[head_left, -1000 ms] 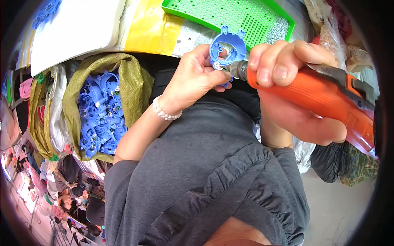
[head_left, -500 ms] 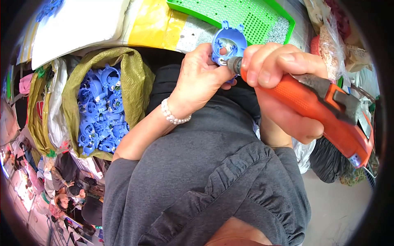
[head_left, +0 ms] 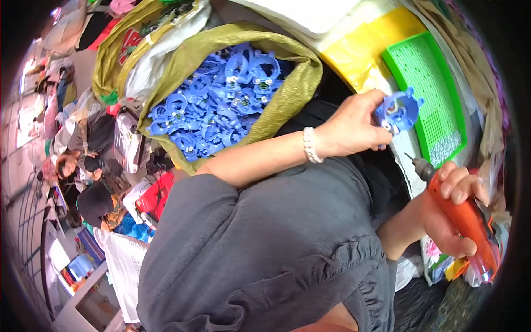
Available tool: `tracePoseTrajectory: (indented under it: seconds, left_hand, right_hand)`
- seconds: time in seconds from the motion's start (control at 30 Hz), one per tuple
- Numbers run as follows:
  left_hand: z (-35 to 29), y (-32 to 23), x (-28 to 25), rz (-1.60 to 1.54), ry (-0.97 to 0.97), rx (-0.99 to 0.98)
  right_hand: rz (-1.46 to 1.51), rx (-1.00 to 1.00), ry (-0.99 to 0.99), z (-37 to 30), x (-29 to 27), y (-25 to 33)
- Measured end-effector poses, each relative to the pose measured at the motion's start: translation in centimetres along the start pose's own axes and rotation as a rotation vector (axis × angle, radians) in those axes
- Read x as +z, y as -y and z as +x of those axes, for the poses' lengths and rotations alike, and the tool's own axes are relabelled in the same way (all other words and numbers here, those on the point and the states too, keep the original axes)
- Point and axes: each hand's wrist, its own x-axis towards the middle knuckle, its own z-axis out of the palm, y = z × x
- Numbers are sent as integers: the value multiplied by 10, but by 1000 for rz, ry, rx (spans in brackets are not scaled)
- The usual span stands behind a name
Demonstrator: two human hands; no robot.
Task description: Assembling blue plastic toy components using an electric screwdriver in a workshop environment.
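My left hand (head_left: 354,124) is closed on the near edge of a round blue plastic housing (head_left: 402,112), which has a ring-like opening and small lugs. A bead bracelet sits on that wrist. To the right, my right hand (head_left: 448,213) wraps round an orange electric screwdriver (head_left: 462,216). Its thin bit points up and left, apart from the housing. Beyond the screwdriver lies a green perforated tray (head_left: 431,99) with a heap of small silvery screws (head_left: 446,148) at its near end. Left of my forearm, an olive woven sack (head_left: 301,72) holds many similar blue housings (head_left: 215,105).
White foam-like sheet (head_left: 298,14) and yellow tape (head_left: 368,47) cover the work surface at the back. Another open sack (head_left: 110,66) stands at far left. Other people (head_left: 91,166) sit on the left side. Black plastic bags (head_left: 415,301) lie at lower right.
The screwdriver's tip has come away from the housing, and my right hand has moved lower right. My left hand has carried the housing rightward. The view has swung toward the sack.
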Motion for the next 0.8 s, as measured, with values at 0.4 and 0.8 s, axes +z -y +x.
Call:
tracePoseTrajectory:
  seconds: [0.4,0.8]
  left_hand:
    - [-94,-90,-136,524,-595,352]
    - [-135,-33,-253,1437,-931,-27]
  right_hand:
    - [54,43,-65,-10,-6,-7]
    - [86,105,-154,-18,-6,-10]
